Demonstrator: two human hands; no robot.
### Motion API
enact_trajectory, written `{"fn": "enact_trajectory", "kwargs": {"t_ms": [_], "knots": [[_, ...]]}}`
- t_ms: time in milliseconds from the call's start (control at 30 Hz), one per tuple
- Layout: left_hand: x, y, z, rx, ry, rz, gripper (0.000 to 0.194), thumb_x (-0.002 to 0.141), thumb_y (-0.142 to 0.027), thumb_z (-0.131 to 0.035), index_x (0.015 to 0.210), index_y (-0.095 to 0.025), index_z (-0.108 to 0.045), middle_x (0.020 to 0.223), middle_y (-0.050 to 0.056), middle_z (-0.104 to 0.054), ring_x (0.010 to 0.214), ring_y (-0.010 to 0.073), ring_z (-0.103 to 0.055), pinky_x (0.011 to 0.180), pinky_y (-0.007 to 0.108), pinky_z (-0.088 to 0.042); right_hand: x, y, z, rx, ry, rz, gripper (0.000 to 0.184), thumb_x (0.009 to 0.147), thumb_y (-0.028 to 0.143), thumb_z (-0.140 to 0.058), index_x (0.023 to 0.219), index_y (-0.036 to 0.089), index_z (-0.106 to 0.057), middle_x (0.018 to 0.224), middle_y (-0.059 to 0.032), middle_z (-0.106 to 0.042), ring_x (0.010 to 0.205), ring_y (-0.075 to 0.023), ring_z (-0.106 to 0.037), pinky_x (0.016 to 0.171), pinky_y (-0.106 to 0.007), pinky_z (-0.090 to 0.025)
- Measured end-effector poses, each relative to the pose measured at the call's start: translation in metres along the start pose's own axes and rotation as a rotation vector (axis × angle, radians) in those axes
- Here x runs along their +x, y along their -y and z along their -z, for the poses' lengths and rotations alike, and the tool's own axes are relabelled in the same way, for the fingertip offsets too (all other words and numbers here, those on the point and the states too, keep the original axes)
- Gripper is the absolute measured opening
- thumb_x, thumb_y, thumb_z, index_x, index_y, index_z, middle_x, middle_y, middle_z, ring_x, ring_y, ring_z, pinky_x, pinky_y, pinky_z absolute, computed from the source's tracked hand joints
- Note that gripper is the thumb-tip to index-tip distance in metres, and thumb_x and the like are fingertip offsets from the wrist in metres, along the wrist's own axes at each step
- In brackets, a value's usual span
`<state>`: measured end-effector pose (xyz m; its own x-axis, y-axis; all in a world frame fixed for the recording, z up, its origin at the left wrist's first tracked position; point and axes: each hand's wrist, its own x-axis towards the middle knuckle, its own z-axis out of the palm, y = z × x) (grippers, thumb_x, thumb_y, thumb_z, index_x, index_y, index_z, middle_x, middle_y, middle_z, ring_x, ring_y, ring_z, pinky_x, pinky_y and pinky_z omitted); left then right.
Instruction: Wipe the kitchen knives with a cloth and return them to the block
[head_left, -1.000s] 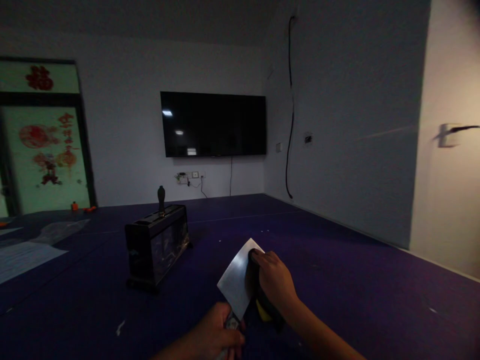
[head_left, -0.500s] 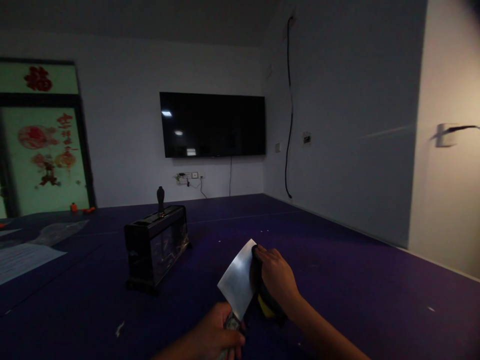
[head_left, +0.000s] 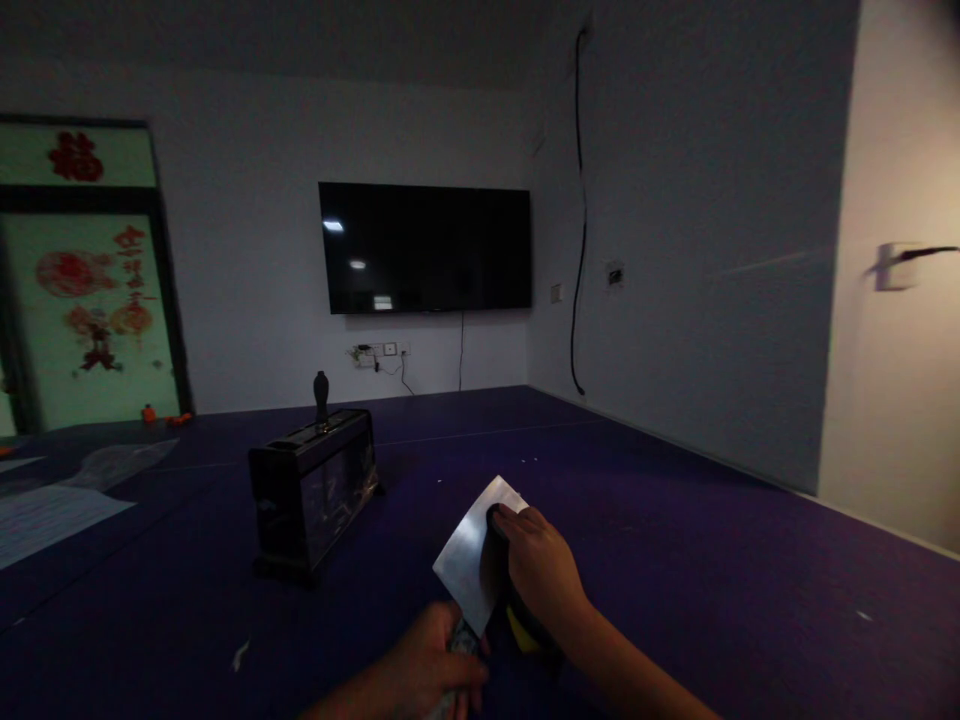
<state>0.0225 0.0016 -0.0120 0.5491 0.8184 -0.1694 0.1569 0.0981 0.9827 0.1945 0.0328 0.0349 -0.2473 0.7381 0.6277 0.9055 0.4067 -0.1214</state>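
Low in the middle of the head view, my left hand (head_left: pixel 431 665) is closed around the patterned handle of a cleaver (head_left: pixel 469 560). Its broad shiny blade points up and away from me. Against the blade's right part, my right hand (head_left: pixel 544 565) grips a black-and-yellow tool (head_left: pixel 523 630). Most of that tool is hidden under the hand, so its kind cannot be made out. To the left stands a black knife block (head_left: pixel 307 490) with clear side panels. One dark handle (head_left: pixel 322 395) sticks up from its top.
The purple tabletop (head_left: pixel 675 600) stretches to the walls. At far left lie a printed sheet (head_left: pixel 52 520), a clear plastic bag (head_left: pixel 124 460) and small orange items (head_left: pixel 148 413). A white scrap (head_left: pixel 240 656) lies nearer. A black cable (head_left: pixel 577 300) hangs on the right wall.
My right hand and the black-and-yellow tool have shifted slightly left across the blade, baring its upper right corner. My left hand and the cleaver have barely moved.
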Motion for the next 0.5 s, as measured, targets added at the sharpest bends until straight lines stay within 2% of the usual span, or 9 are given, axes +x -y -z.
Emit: {"fn": "enact_trajectory", "kwargs": {"t_ms": [167,267,500], "knots": [[-0.003,-0.001,0.001,-0.015,0.057,-0.013,0.044,0.053,-0.033,-0.067,0.087,-0.014,-0.046,0.049,-0.005,-0.055,0.035,0.0067,-0.045,0.037,0.017,-0.033,0.006,-0.017,0.004,-0.022,-0.010,-0.047,0.047,0.073,0.000,-0.034,0.112,0.013,-0.057,0.118,-0.0057,-0.055,0.098,-0.0181,-0.051,0.086,-0.025,-0.037],[-0.004,-0.005,-0.001,-0.001,0.029,-0.011,0.037,0.053,-0.028,-0.065,0.084,-0.015,-0.047,0.047,-0.007,-0.053,0.035,0.0057,-0.044,0.036,0.016,-0.032,0.006,-0.021,0.003,-0.036,-0.007,-0.061,0.049,0.072,-0.001,-0.034,0.113,0.012,-0.055,0.119,-0.0060,-0.055,0.100,-0.0183,-0.050,0.087,-0.026,-0.037],[-0.003,-0.008,-0.004,0.008,0.000,0.005,0.035,0.054,-0.025,-0.061,0.085,-0.014,-0.048,0.046,-0.006,-0.055,0.033,0.0058,-0.043,0.035,0.016,-0.032,0.000,0.001,0.002,-0.063,0.053,-0.036,0.045,0.073,0.000,-0.036,0.111,0.014,-0.057,0.117,-0.0063,-0.056,0.099,-0.0182,-0.051,0.087,-0.024,-0.036]]}}
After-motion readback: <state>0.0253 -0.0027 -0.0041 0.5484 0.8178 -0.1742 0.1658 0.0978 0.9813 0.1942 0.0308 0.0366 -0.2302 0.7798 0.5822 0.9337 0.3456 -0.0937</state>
